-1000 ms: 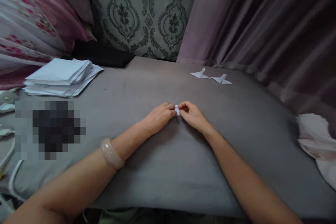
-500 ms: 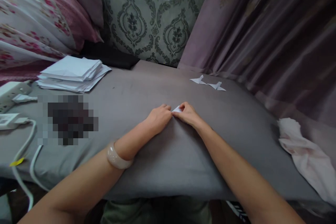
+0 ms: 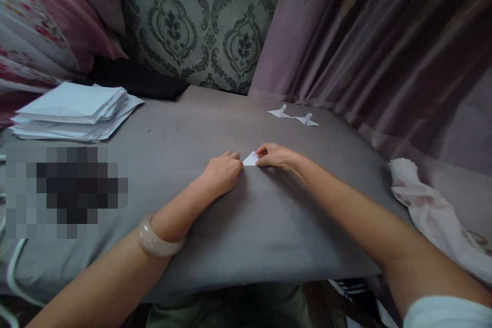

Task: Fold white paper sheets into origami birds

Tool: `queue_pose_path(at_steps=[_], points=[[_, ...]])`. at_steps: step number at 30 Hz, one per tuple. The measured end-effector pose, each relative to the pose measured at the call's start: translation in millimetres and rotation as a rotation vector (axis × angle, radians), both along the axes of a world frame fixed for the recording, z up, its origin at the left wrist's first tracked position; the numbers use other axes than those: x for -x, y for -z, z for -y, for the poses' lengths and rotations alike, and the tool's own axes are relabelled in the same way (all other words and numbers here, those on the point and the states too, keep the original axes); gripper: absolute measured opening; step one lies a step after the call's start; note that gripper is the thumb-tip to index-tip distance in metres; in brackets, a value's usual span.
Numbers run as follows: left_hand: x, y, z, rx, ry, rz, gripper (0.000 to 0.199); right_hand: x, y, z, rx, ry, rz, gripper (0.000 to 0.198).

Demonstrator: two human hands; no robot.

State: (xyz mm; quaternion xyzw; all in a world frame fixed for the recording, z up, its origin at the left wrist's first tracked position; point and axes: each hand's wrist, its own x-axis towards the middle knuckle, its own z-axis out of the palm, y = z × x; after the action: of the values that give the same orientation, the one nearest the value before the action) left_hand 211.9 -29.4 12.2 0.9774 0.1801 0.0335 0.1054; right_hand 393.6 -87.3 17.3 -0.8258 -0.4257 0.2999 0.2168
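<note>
A small folded white paper, triangular in outline, lies between my hands on the grey cloth-covered table. My left hand has its fingers closed at the paper's left corner. At its right side my right hand pinches the paper between thumb and fingers. Part of the paper is hidden behind the fingertips. Farther back stand two folded paper shapes with wings, a left one and a right one.
A stack of white paper lies at the back left, before a dark folded cloth. A blurred-out dark item is at the left. White cables hang over the left edge. A pale crumpled cloth lies at the right.
My hands have moved slightly apart, and more of the folded paper shows between them. The whole view has shifted to the right.
</note>
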Motion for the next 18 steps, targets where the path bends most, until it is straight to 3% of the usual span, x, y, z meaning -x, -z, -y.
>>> queue_pose_path(at_steps=[10,15,18], points=[[0.8,1.2,0.7,-0.037,-0.015,0.031,0.026,-26.3,-7.6,5.1,0.089,-0.048,0.033,0.019],[-11.1,10.7,-5.8,0.031,-0.130,0.135,0.038,-29.3,-14.8,-4.7,0.208,-0.110,0.024,0.020],[-22.0,20.3,-14.7,0.092,-0.184,0.165,0.035,-34.5,-13.8,-10.6,0.247,-0.135,0.051,0.023]])
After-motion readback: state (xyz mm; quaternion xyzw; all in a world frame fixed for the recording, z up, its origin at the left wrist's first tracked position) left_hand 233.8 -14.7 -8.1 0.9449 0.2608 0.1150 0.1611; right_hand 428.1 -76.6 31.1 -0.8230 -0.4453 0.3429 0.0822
